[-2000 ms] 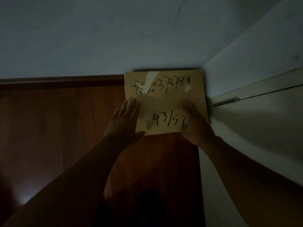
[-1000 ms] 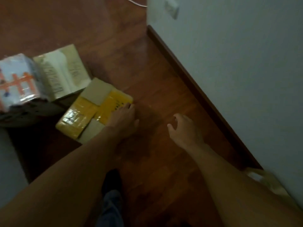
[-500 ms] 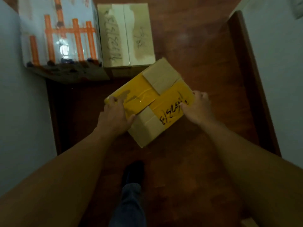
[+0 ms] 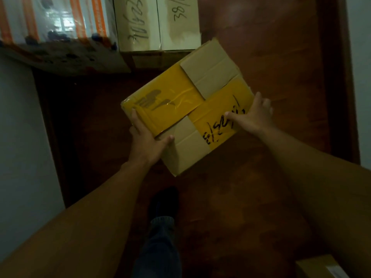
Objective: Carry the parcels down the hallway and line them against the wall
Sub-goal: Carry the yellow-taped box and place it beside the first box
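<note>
Nearest the person, a dark shoe (image 4: 165,199) and jeans leg stand on the wooden floor (image 4: 251,197), just this side of the yellow-taped parcel (image 4: 186,109). The parcel sits skewed between both hands. The left hand (image 4: 147,140) clasps its near-left corner, thumb over the top and fingers along the edge. The right hand (image 4: 255,115) grips its right edge, thumb pressed on the black scrawl. Whether the parcel is lifted I cannot tell. Beyond the parcel a plain cardboard box (image 4: 158,23) sits almost touching it, with an orange-striped white box (image 4: 54,19) left of that, against the wall (image 4: 22,127).
</note>
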The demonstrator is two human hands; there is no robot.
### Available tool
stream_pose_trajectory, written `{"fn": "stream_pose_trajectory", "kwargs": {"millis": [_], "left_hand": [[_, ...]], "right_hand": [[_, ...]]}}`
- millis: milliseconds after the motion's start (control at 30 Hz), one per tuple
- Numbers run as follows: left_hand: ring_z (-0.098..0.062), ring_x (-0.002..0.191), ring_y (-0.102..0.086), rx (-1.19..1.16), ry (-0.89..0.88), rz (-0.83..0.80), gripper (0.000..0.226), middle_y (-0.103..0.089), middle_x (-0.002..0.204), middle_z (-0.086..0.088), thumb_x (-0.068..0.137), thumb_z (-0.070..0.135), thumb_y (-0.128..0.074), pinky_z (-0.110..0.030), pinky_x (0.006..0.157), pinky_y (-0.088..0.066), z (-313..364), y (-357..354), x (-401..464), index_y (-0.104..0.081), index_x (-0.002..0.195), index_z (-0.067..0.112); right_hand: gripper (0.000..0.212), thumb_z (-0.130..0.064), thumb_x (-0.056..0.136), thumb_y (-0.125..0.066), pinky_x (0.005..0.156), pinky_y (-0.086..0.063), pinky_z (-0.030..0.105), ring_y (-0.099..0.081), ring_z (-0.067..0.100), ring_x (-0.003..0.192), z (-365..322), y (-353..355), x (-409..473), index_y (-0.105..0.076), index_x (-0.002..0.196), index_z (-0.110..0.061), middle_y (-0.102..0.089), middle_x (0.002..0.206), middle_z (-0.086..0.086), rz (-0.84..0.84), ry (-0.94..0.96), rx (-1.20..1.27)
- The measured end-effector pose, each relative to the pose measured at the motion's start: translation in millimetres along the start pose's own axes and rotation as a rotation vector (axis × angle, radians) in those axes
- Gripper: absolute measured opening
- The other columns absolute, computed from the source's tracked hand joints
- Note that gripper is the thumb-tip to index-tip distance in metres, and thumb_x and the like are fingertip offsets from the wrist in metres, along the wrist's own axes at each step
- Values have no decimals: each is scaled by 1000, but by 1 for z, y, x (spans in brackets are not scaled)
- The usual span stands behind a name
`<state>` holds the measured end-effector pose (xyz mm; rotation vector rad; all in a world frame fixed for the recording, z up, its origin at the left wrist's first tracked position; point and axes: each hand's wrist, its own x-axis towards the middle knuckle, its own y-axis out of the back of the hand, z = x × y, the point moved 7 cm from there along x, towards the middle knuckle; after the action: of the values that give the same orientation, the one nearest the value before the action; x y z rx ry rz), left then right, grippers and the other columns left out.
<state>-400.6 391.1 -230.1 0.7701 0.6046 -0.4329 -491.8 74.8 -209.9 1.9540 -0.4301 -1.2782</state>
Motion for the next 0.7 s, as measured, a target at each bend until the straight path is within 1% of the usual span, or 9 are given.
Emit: {"fn": "stream_pose_trajectory", "kwargs": {"millis": [133,167,233,300,367,433,500,633,700], "left_hand": [[-27,142,-28,-94,-85,93,127,-20,159,-4,67,28,-87,-58,104,-32,11,12,7,6,151,43],[-25,142,-29,-110,-83,116,127,-22,159,-3,65,30,-88,-56,104,-32,11,15,10,4,151,41],[-28,142,-31,-128,14,134,131,-26,159,-5,58,43,-90,-57,105,-33,7,15,15,0,153,35],[-31,138,-38,-128,136,59,131,-34,155,-8,50,56,-88,-57,104,-39,-1,8,19,-14,153,25],[-30,131,-46,-158,155,-42,119,-45,148,-5,52,53,-89,-53,100,-44,-1,-3,20,-26,149,21],[-28,130,-47,-200,131,-68,114,-45,147,-4,58,43,-90,-54,100,-44,-1,-7,20,-25,149,24],[-29,132,-45,-194,100,-84,114,-43,149,-4,60,38,-89,-57,101,-42,1,-9,18,-22,151,25],[-30,134,-41,-114,48,-160,114,-39,150,-5,61,34,-89,-56,101,-41,8,-22,7,-21,151,26],[-32,135,-41,-59,14,-180,112,-39,150,-7,62,32,-88,-57,101,-40,13,-32,-1,-21,151,26]], "right_hand": [[115,-71,68,-70,114,-24,46,-12,37,147,12,-1,1,-18,154,-15,-13,159,17,-45,-98,31],[115,-69,68,-72,112,-28,45,-18,37,146,18,-3,0,-19,153,-14,-13,159,16,-60,-122,70],[114,-64,69,-75,107,-35,43,-29,38,142,30,-7,-4,-18,151,-10,-14,159,15,-84,-151,150],[108,-59,69,-78,103,-38,41,-36,37,138,38,-12,-6,-20,145,-8,-27,155,15,-93,-142,234],[109,-58,67,-80,108,-37,44,-35,38,139,44,-19,-8,-18,144,-11,-32,154,14,-108,-140,298],[120,-63,65,-78,114,-30,51,-24,39,145,53,-26,-14,-10,152,-17,-21,160,13,-151,-164,280],[122,-67,64,-76,115,-27,54,-19,38,146,67,-34,-24,-8,155,-23,-16,162,13,-195,-206,273],[108,-59,59,-84,103,-44,53,-46,35,131,106,-51,-51,-26,143,-24,-40,148,13,-224,-314,530],[98,-55,58,-86,97,-50,52,-53,32,122,129,-60,-69,-31,134,-26,-47,140,11,-234,-370,626]]}}
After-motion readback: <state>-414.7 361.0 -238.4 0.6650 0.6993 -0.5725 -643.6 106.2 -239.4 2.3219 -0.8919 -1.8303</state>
